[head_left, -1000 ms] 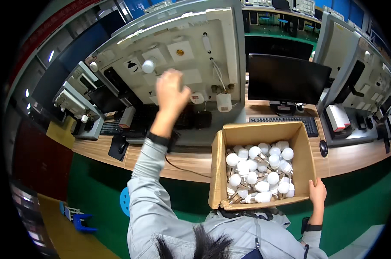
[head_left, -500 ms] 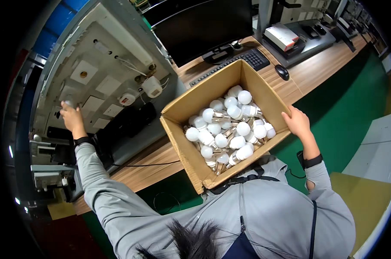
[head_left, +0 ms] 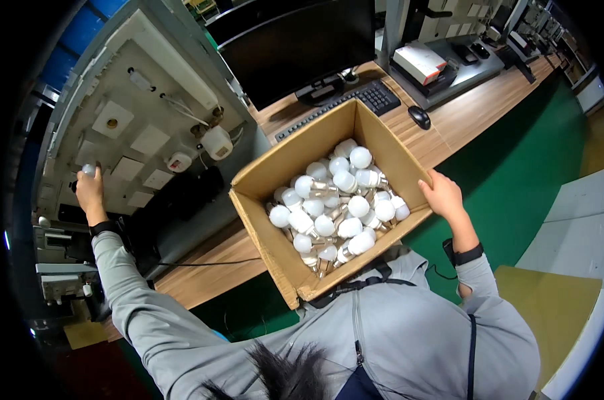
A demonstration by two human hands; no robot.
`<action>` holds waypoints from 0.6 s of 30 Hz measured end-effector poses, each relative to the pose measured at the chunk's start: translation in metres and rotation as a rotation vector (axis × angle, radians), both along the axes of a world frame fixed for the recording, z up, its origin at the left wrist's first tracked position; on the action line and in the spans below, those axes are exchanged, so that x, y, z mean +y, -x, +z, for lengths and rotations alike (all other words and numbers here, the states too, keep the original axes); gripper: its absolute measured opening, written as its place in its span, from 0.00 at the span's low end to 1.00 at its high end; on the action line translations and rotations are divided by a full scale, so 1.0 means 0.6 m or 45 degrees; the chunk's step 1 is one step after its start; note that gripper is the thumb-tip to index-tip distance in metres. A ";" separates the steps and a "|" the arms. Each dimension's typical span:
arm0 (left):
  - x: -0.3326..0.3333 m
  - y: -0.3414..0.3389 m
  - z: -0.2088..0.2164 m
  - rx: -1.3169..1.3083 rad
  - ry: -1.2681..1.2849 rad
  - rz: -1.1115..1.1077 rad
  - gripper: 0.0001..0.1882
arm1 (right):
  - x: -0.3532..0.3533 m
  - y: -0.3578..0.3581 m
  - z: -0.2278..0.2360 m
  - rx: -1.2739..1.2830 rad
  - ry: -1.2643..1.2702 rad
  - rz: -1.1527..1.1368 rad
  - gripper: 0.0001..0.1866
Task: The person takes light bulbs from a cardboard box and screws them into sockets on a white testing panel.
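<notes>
My left hand [head_left: 90,193] is stretched out to the wall panel on the left, its fingers closed around a small white light bulb [head_left: 88,170]. Whether that bulb sits in a socket is hidden by the fingers. In front of my body, a tilted open cardboard box [head_left: 270,257] holds many white light bulbs [head_left: 350,229] with metal bases, lying in a jumble. At its right edge, my right hand [head_left: 443,195] grips the rim, with the thumb over the top.
The panel [head_left: 132,107] carries square plates, a lampholder [head_left: 112,124] and white round fittings. Behind the box stand a monitor [head_left: 302,57], a keyboard [head_left: 380,99] and a mouse [head_left: 419,117] on a wooden desk [head_left: 458,130]. A white box [head_left: 419,63] sits farther right.
The whole view has shifted, so the panel, desk and box appear farther left. My left hand stays at about the same place on the panel, and my right hand keeps its grip.
</notes>
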State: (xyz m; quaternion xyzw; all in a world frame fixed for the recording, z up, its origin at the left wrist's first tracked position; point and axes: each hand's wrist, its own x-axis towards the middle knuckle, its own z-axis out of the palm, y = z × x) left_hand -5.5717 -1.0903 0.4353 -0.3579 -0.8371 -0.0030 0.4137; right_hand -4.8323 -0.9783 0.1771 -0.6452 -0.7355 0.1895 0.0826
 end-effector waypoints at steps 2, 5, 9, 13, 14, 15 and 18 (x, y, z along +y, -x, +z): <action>-0.002 0.023 0.004 -0.176 -0.125 -0.017 0.34 | 0.000 -0.001 -0.007 0.023 -0.049 0.022 0.15; -0.003 0.040 0.007 -1.280 -0.744 -0.177 0.38 | 0.003 -0.004 -0.015 0.037 -0.077 0.051 0.16; 0.002 0.018 0.004 -2.193 -1.132 -0.514 0.34 | 0.002 -0.004 -0.013 -0.022 -0.099 0.021 0.17; -0.020 0.066 -0.014 -2.741 -1.573 -0.733 0.31 | 0.001 -0.003 -0.012 0.015 -0.078 0.054 0.17; -0.008 0.060 -0.019 -2.751 -1.632 -0.764 0.32 | 0.000 -0.004 -0.010 0.017 -0.079 0.044 0.17; -0.005 0.053 -0.022 -2.754 -1.696 -0.782 0.32 | -0.001 -0.003 -0.008 0.020 -0.072 0.044 0.17; 0.018 0.005 -0.026 -2.463 -1.643 -0.678 0.34 | -0.001 -0.004 0.000 -0.004 -0.044 0.009 0.17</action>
